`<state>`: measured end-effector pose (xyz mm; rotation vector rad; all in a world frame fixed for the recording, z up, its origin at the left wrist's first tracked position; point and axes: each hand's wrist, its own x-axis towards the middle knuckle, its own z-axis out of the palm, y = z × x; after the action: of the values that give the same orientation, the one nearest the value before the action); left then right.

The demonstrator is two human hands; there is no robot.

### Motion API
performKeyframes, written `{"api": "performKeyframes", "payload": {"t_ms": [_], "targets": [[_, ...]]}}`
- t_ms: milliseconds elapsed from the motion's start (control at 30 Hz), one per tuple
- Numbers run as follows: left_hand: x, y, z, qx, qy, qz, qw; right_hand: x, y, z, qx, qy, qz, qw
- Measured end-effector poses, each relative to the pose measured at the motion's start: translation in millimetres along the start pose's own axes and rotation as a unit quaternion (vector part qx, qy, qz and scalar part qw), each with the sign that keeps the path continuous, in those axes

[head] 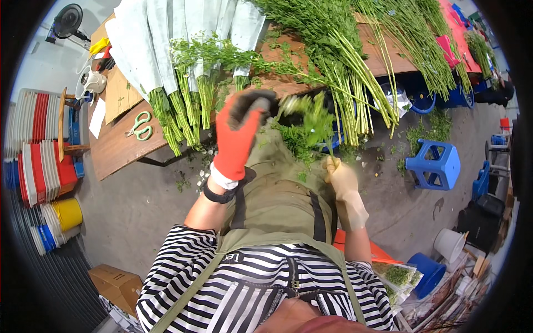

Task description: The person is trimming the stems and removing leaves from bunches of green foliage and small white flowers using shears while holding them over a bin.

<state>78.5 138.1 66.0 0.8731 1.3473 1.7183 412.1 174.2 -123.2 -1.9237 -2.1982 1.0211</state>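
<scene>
My left hand (240, 135), in a red glove with dark fingertips, is raised near the table's front edge. Its fingers are curved apart from the thumb, and I see nothing between them. My right hand (342, 181) wears a pale rubber glove and grips the stem of a leafy green sprig (318, 118). Motion blurs the sprig's upper leaves, which lie just right of my left hand. Beyond it, a large heap of leafy stems (333, 54) overhangs the table edge. Bunches wrapped in white sleeves (183, 33) lie at the left, cut ends towards me.
Green-handled scissors (140, 126) lie on the wooden table (125, 147), near a cardboard sheet (120, 93). A blue plastic stool (437, 164) stands on the floor at the right. Stacked buckets (62, 218) are at the left. Leaf scraps (435, 125) litter the floor.
</scene>
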Motion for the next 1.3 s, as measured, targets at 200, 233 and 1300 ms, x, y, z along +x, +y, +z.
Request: {"api": "performKeyframes", "payload": {"t_ms": [200,233,1300], "targets": [[14,-27,-13,-0.046,0.057,0.005,0.997,-11,-14,-25,0.097,-0.083,0.167,0.978],[13,-32,-13,-0.018,0.025,-0.038,0.999,-12,-13,-25,0.1,-0.081,0.154,0.98],[12,-52,11,0.294,-0.006,0.113,0.949,-40,-96,-69,0.212,-0.276,0.162,0.923]]}}
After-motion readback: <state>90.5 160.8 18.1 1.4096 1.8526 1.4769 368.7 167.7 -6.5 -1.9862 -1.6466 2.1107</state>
